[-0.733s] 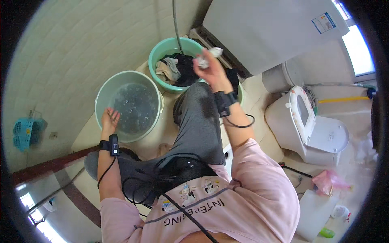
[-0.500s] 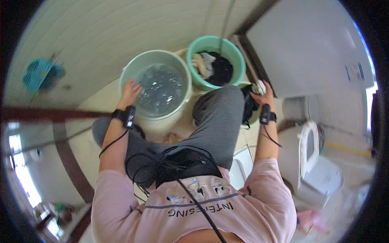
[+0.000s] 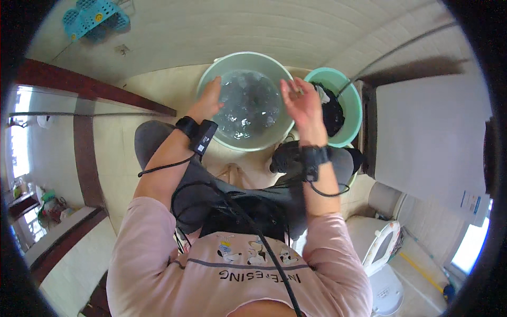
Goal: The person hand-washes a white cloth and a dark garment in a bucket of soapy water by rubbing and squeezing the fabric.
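Between the person's knees and the tiled wall [image 3: 174,37] stands a pale bucket [image 3: 248,55], upright, holding greyish, bubbly water [image 3: 249,108]. Left hand [image 3: 209,100]: extended across the bucket's near-left rim, fingers straight and close together, thumb standing apart, palm turned toward the water. Contact with the rim cannot be determined. Right hand [image 3: 303,103]: raised at the opposite side of the bucket, overlapping its rim in view; fingers bent and parted, palm partly turned up. Whether something small lies between those fingers cannot be told. Each wrist carries a black strap with a small box.

Just right of the bucket sits a green basin [image 3: 355,112], containing dark clothes [image 3: 332,119] and a grey cloth [image 3: 322,94], the latter partly hidden behind the right hand. A grey hose [image 3: 398,48] runs down from the upper right into the basin. Beyond the basin, to the right, is a large white panel [image 3: 428,137]. A white toilet [image 3: 364,235], seat raised, stands at lower right, with a yellow pole [image 3: 420,270] nearby.
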Available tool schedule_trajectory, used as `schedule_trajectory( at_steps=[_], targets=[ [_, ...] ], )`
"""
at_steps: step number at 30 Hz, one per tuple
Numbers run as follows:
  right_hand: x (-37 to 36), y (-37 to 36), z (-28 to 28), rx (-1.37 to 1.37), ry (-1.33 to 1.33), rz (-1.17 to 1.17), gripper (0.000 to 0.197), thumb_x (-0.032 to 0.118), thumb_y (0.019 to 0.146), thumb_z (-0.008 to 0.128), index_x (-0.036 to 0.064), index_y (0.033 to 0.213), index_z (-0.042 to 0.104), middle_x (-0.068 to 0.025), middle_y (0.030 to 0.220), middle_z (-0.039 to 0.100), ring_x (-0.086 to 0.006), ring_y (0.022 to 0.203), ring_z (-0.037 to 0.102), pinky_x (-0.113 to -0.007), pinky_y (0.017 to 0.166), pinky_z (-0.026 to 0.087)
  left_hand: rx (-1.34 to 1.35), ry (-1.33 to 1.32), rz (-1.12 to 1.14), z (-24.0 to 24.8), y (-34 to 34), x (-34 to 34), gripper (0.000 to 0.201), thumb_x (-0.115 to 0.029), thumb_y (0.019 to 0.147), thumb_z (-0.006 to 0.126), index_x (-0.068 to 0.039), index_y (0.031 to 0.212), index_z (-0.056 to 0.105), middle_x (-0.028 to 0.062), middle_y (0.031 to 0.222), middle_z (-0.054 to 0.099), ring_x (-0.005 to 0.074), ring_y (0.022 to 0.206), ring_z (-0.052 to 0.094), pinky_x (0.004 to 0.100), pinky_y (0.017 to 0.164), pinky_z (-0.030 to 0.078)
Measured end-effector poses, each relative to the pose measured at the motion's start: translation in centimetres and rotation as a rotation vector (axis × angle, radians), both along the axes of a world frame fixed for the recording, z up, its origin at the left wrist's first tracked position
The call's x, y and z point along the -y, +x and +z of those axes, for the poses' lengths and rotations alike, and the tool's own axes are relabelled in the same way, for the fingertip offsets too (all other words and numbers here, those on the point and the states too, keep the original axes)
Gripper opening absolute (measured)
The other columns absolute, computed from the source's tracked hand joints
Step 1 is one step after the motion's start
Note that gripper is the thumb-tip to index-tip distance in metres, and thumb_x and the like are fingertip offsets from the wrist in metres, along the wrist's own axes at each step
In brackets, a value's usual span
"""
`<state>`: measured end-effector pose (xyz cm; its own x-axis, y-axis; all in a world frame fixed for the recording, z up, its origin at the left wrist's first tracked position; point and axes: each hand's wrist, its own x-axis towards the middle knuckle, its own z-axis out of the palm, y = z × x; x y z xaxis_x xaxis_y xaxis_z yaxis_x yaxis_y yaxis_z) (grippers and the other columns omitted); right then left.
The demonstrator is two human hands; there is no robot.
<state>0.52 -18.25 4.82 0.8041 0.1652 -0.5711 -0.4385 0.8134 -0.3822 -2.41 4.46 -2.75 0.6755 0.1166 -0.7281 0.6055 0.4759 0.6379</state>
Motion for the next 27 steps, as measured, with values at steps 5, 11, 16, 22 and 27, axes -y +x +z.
schedule_trajectory(
  at_steps=[5,11,16,22,27],
  targets=[
    [-2.9,4.7,-15.9,0.254,-0.668,0.393,0.051,0.018,0.075,0.060,-0.0024,0.115,0.036,-0.0151,0.119,0.034,-0.0288,0.095,0.046,-0.040,0.082,0.043,0.053,0.026,0.144,0.1,0.1,0.8,0.049,-0.038,0.079,0.051,-0.010,0.118,0.040,0.0042,0.124,0.033,0.0235,0.109,0.029,0.0428,0.093,0.026],
    [-4.7,3.0,-22.5,0.139,-1.568,0.947,0.099,0.038,0.057,0.074,0.0063,0.131,0.019,-0.0195,0.136,0.017,-0.0349,0.125,0.018,-0.044,0.101,0.020,0.010,-0.028,0.197,-0.8,-0.2,-0.1,0.050,-0.037,0.078,0.054,-0.010,0.118,0.040,0.0028,0.122,0.038,0.0241,0.114,0.028,0.0402,0.094,0.024],
    [-3.3,4.2,-26.6,0.178,-1.243,1.195,0.113,0.042,0.054,0.076,0.0069,0.134,0.004,-0.0205,0.137,0.014,-0.0325,0.126,0.020,-0.039,0.097,0.030,-0.001,-0.045,0.189,-0.3,1.0,1.8,0.049,-0.036,0.078,0.053,-0.009,0.117,0.041,0.0031,0.124,0.038,0.0250,0.115,0.028,0.0387,0.094,0.025],
    [-7.0,2.8,-24.6,0.228,-1.345,1.651,0.074,0.046,0.068,0.062,0.0037,0.124,0.038,-0.0168,0.122,0.044,-0.0329,0.118,0.036,-0.037,0.096,0.031,0.030,-0.039,0.147,-1.7,0.9,1.1,0.048,-0.038,0.080,0.051,-0.008,0.116,0.043,0.0044,0.123,0.040,0.0252,0.115,0.030,0.0374,0.093,0.028],
    [-5.7,2.2,-21.5,0.290,-0.961,1.711,0.059,0.041,0.074,0.059,0.0009,0.115,0.047,-0.0129,0.108,0.051,-0.0248,0.098,0.048,-0.035,0.083,0.038,0.046,-0.031,0.096,-4.8,0.8,1.1,0.046,-0.040,0.080,0.050,-0.009,0.112,0.045,0.0044,0.122,0.041,0.0251,0.114,0.031,0.0378,0.093,0.028]
  ],
)
